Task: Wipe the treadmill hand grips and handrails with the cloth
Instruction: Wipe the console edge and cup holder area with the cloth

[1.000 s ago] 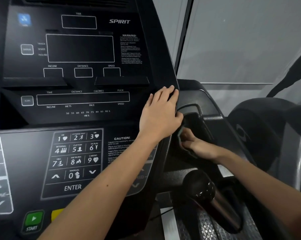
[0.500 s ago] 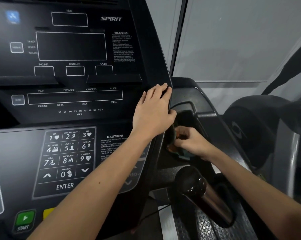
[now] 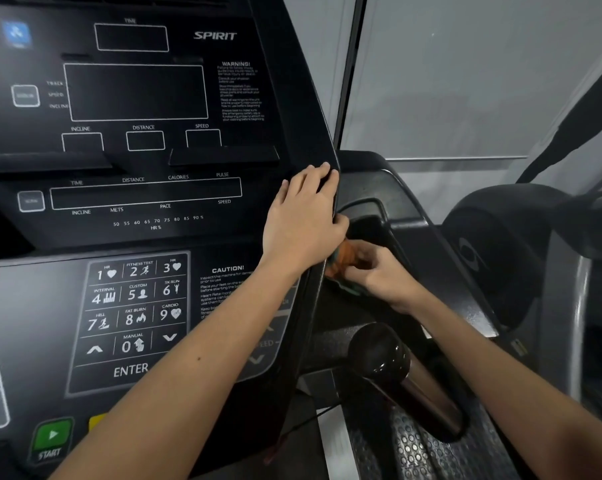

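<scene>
1. Cloth [image 3: 341,263]: bunched in the recess at the console's [image 3: 175,216] right edge, pinched by the right hand [image 3: 379,275].
2. Left hand [image 3: 303,223]: fingers together, flat on that edge.
3. Risk: the loose pinch may drop the cloth into the recess; the grip [image 3: 399,372] below looks unwiped.

Dim, soft-focus wide-angle view; edges bend, right side smeared.

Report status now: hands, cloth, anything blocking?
Left hand flat on black console edge. Right hand clutching orange-and-teal cloth in side recess. Glossy black hand grip below, untouched. Nothing blocking.
</scene>
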{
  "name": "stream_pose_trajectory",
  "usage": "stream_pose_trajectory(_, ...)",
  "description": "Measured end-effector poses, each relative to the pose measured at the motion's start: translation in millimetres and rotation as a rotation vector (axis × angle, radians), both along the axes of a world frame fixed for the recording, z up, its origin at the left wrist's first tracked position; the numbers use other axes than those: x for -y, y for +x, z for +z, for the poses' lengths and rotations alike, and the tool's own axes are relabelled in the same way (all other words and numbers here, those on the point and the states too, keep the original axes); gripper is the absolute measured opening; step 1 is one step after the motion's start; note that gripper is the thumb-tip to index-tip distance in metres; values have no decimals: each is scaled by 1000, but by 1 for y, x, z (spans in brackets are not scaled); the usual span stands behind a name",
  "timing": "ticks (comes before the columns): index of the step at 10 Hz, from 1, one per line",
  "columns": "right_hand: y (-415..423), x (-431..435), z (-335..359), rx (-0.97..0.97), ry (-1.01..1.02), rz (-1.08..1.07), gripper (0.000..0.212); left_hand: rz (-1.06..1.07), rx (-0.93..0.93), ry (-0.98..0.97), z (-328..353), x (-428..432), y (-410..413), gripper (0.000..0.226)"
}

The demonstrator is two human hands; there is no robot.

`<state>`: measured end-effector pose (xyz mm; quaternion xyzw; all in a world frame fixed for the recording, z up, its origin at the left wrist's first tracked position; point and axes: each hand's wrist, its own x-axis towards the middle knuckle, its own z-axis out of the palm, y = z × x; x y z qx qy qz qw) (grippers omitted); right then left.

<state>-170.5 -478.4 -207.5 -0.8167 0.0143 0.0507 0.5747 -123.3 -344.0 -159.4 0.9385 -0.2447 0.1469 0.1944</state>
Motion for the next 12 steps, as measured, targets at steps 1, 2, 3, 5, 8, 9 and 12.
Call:
stream_pose_trajectory(1,-3,2,4,-33,-35,-6,19,2,-4,7,0,0,0,61)
stream_pose_trajectory(2,1,-1,2,-42,-8,-37,21,-1,3,5,-1,0,1,62)
stream_pose_trajectory(3,9,-6,-2,-113,21,-45,56,-4,4,-2,-1,0,1,62)
stream_pose_trajectory(5,7,0,-9,-59,-162,52,38,-3,9,-17,-1,0,2,61)
stream_pose_trajectory(8,-12,49,23,75,-1379,440,28,-21,-24,-10,-2,-2,2,62)
stream_pose_trajectory(9,1,57,15,94,-1496,405,45,-19,-28,-11,-2,-2,2,62)
stream_pose_trajectory(12,-22,48,10,132,-1318,223,61,-14,-30,-15,-1,-2,2,61)
